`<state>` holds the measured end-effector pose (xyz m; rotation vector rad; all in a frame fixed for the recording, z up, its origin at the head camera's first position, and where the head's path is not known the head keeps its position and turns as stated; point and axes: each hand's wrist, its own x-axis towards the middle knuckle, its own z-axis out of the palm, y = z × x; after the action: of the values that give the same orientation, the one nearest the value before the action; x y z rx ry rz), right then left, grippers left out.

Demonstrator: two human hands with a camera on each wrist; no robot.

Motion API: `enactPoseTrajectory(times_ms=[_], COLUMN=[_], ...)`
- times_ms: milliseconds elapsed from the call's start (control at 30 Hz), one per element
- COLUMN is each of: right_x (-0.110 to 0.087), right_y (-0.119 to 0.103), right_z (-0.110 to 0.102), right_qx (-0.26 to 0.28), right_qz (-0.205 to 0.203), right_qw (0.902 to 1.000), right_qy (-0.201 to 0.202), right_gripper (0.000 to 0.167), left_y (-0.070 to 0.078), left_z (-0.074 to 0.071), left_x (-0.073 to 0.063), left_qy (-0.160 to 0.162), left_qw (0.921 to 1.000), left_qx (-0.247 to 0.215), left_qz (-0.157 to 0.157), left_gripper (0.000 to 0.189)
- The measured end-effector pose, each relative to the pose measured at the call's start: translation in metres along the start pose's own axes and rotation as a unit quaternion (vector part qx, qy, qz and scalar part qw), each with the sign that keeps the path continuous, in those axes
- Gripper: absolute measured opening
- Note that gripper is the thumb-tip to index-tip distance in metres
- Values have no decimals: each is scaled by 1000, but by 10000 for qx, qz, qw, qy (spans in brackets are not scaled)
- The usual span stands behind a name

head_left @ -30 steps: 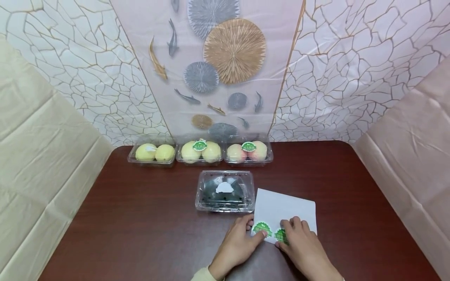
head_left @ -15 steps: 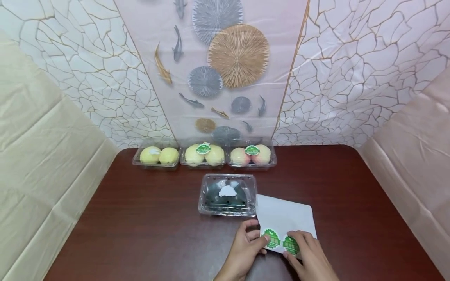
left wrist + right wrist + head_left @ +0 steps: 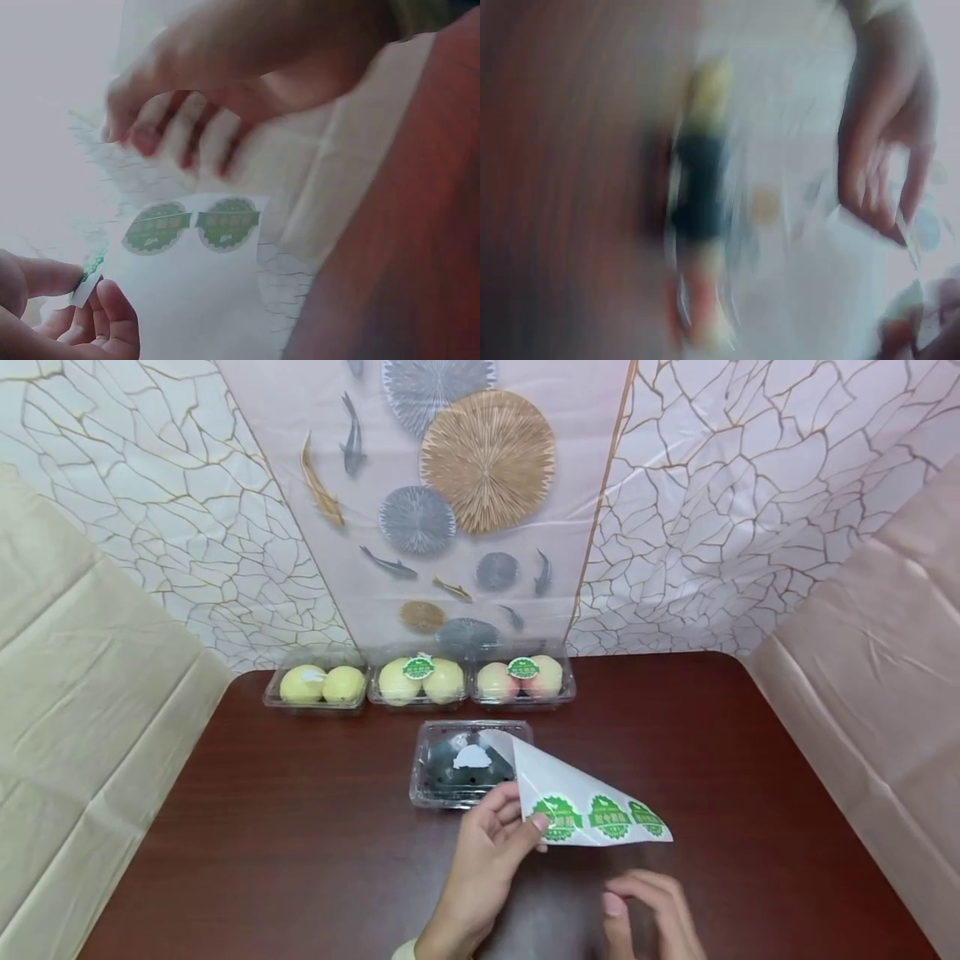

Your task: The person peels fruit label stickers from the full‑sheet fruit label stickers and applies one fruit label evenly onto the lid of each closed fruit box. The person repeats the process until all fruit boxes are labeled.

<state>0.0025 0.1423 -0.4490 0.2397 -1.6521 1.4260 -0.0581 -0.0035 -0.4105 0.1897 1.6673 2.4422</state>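
Note:
My left hand [image 3: 480, 860] pinches the left edge of a white sheet of green round labels [image 3: 543, 777], thumb over one label. The sheet is lifted and curled into a point towards the right, its upper left part overlapping a clear plastic clamshell box [image 3: 417, 785] with dark green contents and a torn white patch on its lid. In the left wrist view, the left-hand fingertips [image 3: 82, 289] grip the sheet at a label. My right hand [image 3: 663, 914] hovers below the sheet, apart from it, fingers loosely bent, thumb away from them. In both wrist views it is blurred.
Along the back edge of the dark red-brown table [image 3: 262, 827] stand three clear boxes: one of yellow fruit [image 3: 343, 685], one of pale yellow-green fruit [image 3: 399, 683], one of pinkish fruit [image 3: 497, 683]. Patterned cloth [image 3: 660, 527] hangs behind them.
My right hand has let go of the sheet and drawn back towards the front. My left hand has raised the sheet, which now curls to a point. The head view has shifted slightly.

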Motion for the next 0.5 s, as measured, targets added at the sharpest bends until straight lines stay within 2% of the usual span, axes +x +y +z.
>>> enactPoseTrajectory(times_ms=[33, 67, 100, 167, 233, 267, 333, 400, 467, 500], right_x=[-3, -5, -7, -5, 1, 5, 12, 17, 20, 21], right_y=[-1, 0, 0, 3, 7, 8, 9, 6, 2, 0], right_z=[0, 1, 2, 4, 6, 7, 10, 14, 18, 21], right_qx=[422, 874, 1262, 2204, 2821, 3017, 3193, 3033, 2828, 2724], right_qz=[590, 1234, 1883, 2912, 3342, 3476, 3647, 3804, 3874, 3875], right_qw=[9964, 9850, 9673, 9207, 8872, 8754, 8613, 8593, 8622, 8658], right_qy=[-439, -827, -1138, -1379, -1475, -1475, -1525, -1577, -1630, -1611], right_gripper=[10, 19, 26, 34, 36, 34, 32, 30, 28, 27], left_y=[3, 5, 7, 8, 9, 9, 8, 7, 6, 5], left_z=[-2, -5, -7, -12, -18, -21, -27, -31, -34, -34], left_x=[0, 0, -1, -1, -1, -1, -1, -1, -2, -3], left_qy=[19, 7, -16, -61, -83, -71, 1, 154, 471, 664], left_qw=[10000, 9998, 9996, 9992, 9990, 9991, 9995, 9996, 9947, 9872], left_qx=[-91, -182, -263, -365, -381, -328, -132, 208, 843, 1264], left_qz=[4, -16, -49, -138, -237, -271, -270, -108, 357, 703], left_gripper=[36, 37, 38, 40, 42, 42, 43, 44, 44, 43])
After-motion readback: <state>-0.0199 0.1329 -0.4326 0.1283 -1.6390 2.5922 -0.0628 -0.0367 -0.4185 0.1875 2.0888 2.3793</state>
